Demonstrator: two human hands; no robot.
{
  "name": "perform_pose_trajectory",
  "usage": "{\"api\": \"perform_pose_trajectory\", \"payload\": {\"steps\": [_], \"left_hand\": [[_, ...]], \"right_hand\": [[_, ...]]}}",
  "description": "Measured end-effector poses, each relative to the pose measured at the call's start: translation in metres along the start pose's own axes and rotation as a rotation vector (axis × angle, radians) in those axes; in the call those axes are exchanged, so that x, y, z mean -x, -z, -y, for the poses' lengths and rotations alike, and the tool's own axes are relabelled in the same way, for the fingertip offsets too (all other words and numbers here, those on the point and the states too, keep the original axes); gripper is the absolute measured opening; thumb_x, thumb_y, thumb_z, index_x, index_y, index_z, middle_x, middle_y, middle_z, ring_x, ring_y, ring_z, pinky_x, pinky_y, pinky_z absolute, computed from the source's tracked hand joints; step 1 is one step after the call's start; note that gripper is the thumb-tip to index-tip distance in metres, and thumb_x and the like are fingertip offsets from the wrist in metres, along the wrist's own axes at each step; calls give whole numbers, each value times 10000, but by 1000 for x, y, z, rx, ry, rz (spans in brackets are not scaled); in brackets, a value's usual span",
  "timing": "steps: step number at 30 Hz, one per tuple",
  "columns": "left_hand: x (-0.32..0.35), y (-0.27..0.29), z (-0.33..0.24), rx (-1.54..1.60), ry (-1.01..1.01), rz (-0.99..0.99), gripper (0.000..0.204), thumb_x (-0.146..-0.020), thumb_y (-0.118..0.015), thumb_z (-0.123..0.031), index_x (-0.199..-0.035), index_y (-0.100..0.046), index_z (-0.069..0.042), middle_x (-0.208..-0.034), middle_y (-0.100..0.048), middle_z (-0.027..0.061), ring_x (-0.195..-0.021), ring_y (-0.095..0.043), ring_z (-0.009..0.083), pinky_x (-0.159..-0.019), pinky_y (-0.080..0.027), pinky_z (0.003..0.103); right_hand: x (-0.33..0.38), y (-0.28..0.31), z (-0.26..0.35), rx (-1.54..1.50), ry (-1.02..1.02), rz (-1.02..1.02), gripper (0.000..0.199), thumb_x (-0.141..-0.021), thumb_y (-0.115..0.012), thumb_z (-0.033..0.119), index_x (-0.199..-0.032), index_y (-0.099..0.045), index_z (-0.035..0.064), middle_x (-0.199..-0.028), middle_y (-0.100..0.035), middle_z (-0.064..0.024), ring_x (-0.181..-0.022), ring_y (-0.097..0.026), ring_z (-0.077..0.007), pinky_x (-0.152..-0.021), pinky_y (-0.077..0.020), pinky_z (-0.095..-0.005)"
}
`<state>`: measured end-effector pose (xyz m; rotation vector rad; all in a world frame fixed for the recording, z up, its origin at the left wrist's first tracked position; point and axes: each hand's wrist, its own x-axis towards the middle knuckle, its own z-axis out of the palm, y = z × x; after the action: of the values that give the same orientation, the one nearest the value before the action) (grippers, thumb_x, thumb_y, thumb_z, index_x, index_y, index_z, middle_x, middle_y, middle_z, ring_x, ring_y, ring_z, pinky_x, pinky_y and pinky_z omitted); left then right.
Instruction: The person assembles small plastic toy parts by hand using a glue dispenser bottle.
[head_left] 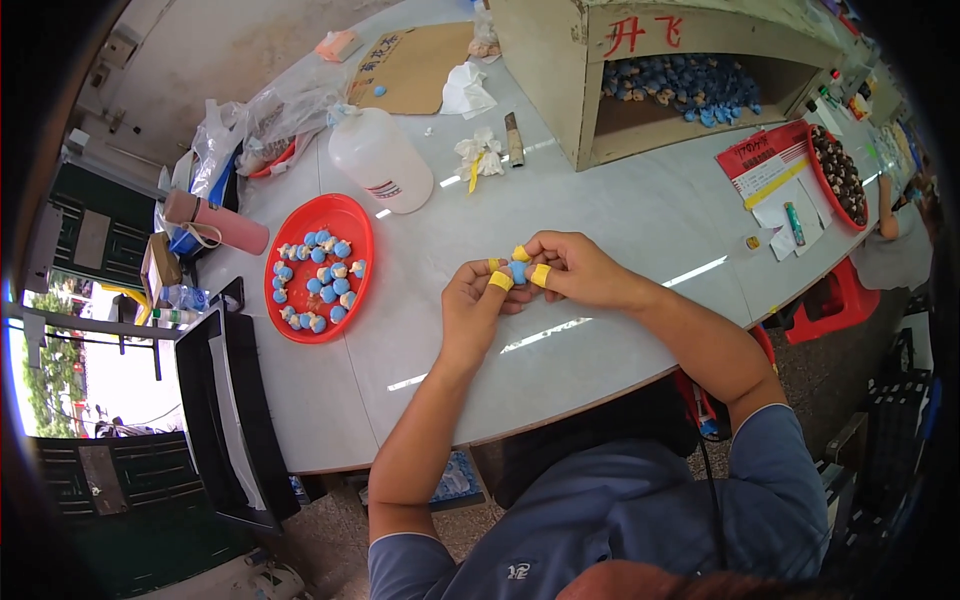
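Over the middle of the grey table, my left hand (474,305) and my right hand (578,266) meet around a small blue piece (518,271). Both hands pinch it between fingers and thumbs. Yellow tape wraps several of my fingertips. The piece is too small and too covered by the fingers to tell its exact kind. To the left of my hands lies a round red tray (364,277) holding several small blue and cream pieces (319,256), spaced apart.
A white plastic jug (380,158) and a pink bottle (228,222) stand left. Crumpled tissues (481,158) lie ahead. A beige box (541,75) at the back holds a heap of blue pieces (690,85). At right are a red bowl (818,180) of dark pieces and a lighter (794,224).
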<state>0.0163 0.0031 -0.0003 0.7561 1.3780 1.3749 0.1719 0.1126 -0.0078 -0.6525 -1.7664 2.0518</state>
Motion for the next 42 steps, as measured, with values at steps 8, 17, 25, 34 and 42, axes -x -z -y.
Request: {"api": "perform_pose_trajectory", "payload": {"steps": [8, 17, 25, 34, 42], "left_hand": [[-1, 7, -2, 1, 83, 56, 232, -977, -551, -136, -1087, -535, 67, -936, -675, 142, -798, -677, 180, -705, -543, 268], [-1, 1, 3, -67, 31, 90, 218, -933, -565, -58, -1099, -545, 80, -955, -686, 150, -835, -682, 175, -743, -556, 276], [-2, 8, 0, 36, 7, 23, 296, -920, -648, -102, -1112, -517, 82, -978, -663, 136, -863, -674, 158, -730, -555, 243], [-29, 80, -23, 813, -239, -506, 310, -1018, -383, -190, -1182, -484, 52, -1181, -595, 158, -1053, -615, 208, -860, -537, 270], [-20, 59, -11, 710, -129, -371, 400, -1013, -397, -305, -1212, -496, 27, -1158, -614, 148, -1031, -624, 208, -847, -542, 277]], "right_hand": [[2, 0, 7, -24, -109, 32, 164, -950, -553, 87, -1072, -566, -22, -842, -637, -57, -652, -603, -88, -581, -514, -226], [4, 2, 3, 28, -80, -2, 121, -913, -539, 37, -1011, -570, -26, -839, -642, -69, -644, -615, -100, -569, -519, -237], [-3, -9, 2, -35, -49, -13, 217, -916, -536, 22, -1125, -557, -31, -878, -634, -65, -734, -626, -101, -624, -534, -244], [5, 14, 7, -42, 5, -262, 284, -916, -538, 35, -1196, -552, -9, -892, -616, -61, -701, -588, -103, -651, -498, -245], [-7, 42, 10, -320, 149, -709, 227, -906, -526, 27, -1127, -575, 47, -871, -607, -36, -703, -558, -95, -601, -438, -252]]}}
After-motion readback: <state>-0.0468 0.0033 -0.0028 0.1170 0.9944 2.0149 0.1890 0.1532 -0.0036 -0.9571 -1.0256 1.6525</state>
